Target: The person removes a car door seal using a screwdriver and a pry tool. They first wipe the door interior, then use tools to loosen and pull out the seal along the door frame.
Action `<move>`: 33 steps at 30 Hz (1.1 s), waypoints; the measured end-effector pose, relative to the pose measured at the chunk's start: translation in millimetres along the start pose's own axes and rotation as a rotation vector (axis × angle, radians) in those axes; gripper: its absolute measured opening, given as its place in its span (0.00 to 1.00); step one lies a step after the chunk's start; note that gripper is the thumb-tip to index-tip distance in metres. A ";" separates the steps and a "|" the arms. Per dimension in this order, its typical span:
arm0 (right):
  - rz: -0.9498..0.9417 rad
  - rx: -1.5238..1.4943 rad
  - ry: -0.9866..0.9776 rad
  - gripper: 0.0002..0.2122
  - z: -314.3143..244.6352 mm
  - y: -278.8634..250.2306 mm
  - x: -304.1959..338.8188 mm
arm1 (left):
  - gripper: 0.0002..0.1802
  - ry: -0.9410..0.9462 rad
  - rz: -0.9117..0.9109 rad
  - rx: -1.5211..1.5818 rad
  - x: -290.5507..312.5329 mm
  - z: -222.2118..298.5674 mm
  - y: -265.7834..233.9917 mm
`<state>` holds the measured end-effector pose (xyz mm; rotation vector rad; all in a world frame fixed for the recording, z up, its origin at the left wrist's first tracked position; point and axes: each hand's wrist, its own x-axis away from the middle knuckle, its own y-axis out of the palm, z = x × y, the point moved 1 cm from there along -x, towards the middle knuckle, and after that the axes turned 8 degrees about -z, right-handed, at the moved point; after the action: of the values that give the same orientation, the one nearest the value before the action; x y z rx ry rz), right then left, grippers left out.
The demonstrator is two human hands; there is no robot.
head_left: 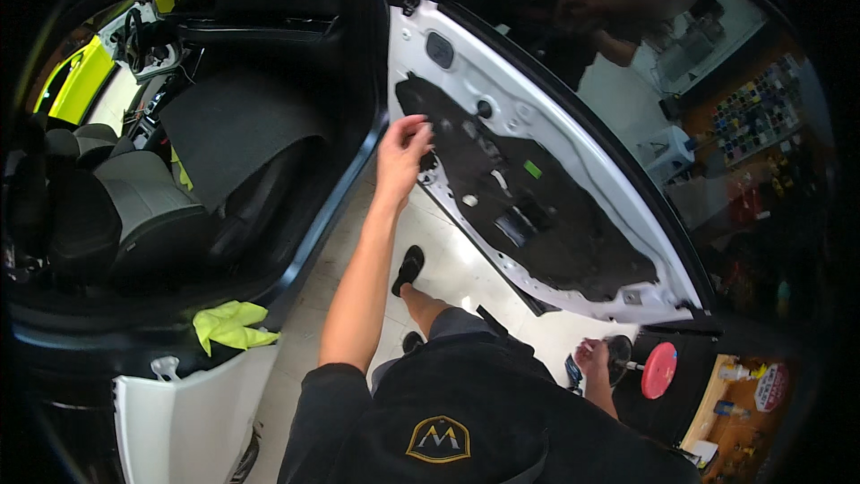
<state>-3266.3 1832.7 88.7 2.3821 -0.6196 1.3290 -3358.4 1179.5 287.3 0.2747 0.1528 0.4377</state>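
Observation:
A car door (618, 306) stands wide open, its white inner metal bare around a black lining sheet (573, 242). My left hand (405, 157) is raised at the sheet's near edge, beside the door's latch side. Its fingers are bent and pressed together; whatever may be between them is hidden. Low at my right side, my right hand (591, 357) is closed, with a small dark object partly showing next to it. What it grips cannot be made out. Close by that hand is a red disc (659, 370) on a short metal shaft.
On my left is the open car doorway, with a grey-and-black seat (143, 188) inside. A yellow-green cloth (235, 325) lies on the sill above a white panel (193, 421). The door's dark window (573, 27) reflects the room. A wooden shelf edge (708, 403) stands at lower right.

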 end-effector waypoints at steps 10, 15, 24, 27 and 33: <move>-0.788 1.716 -0.231 0.16 11.1 372.8 122.3 | 0.24 0.199 0.096 -0.319 -201.2 -18.0 -9.2; -0.968 1.448 -0.545 0.15 -8.9 517.9 200.5 | 0.21 0.263 0.185 -0.292 -222.5 -42.7 4.9; -0.859 1.090 -0.561 0.10 0.8 668.2 232.0 | 0.09 0.364 0.044 -0.399 -251.5 -35.0 -20.1; -0.764 1.030 -0.611 0.09 -2.2 685.7 236.5 | 0.09 0.312 -0.056 -0.391 -255.6 -27.5 -28.9; -0.462 0.651 -0.744 0.09 12.1 729.1 214.5 | 0.08 0.334 -0.155 -0.429 -256.4 -21.8 -30.3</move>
<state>-3541.6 1165.7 327.7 3.2760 0.2728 0.4427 -3580.3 1046.1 279.9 -0.2332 0.3971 0.3488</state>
